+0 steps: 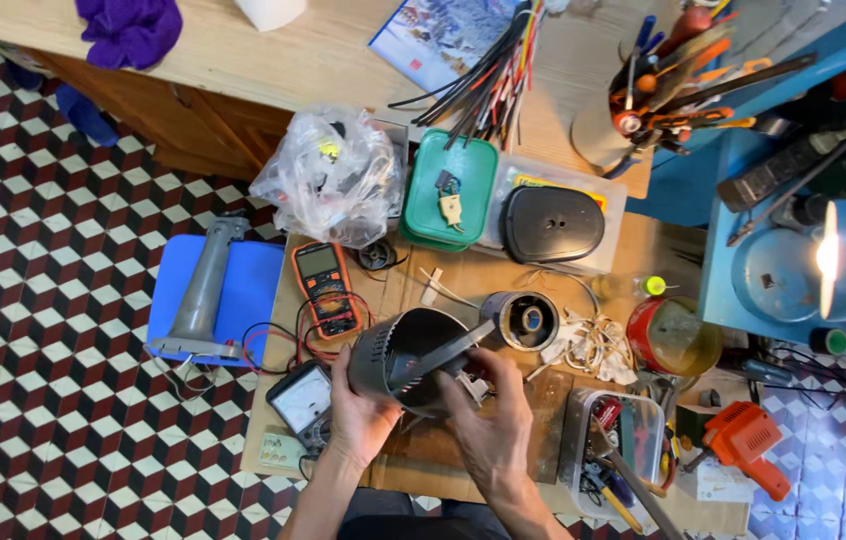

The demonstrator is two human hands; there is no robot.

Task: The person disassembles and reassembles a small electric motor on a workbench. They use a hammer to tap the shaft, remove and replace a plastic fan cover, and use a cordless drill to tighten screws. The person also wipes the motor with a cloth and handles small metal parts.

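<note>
A dark round metal shell (411, 355), shaped like a short wide tube, is held up over the wooden worktop (503, 270), near its front edge. The open mouth of the shell is turned up and a little to the right. A flat grey bar (448, 352) is laid across that mouth. The long line of the bar is slanted, low on the left and high on the right.

The left hand (358, 420) is placed under the shell on its left side. The fingers are closed around the outer wall, so the shell is gripped there. The right hand (491, 425) is placed just below and to the right of the shell. Its fingers are curled up to the rim, close to the low part of the bar. It cannot be told if the bar is pinched or only touched.

Both hands are set very near the shell, one on each side. The bar is nearer to the right hand.

A smaller round part (526, 320) is seen just past the shell, up and to the right. An orange meter (326, 288) is laid to the left, with red and black wires beside it.
</note>
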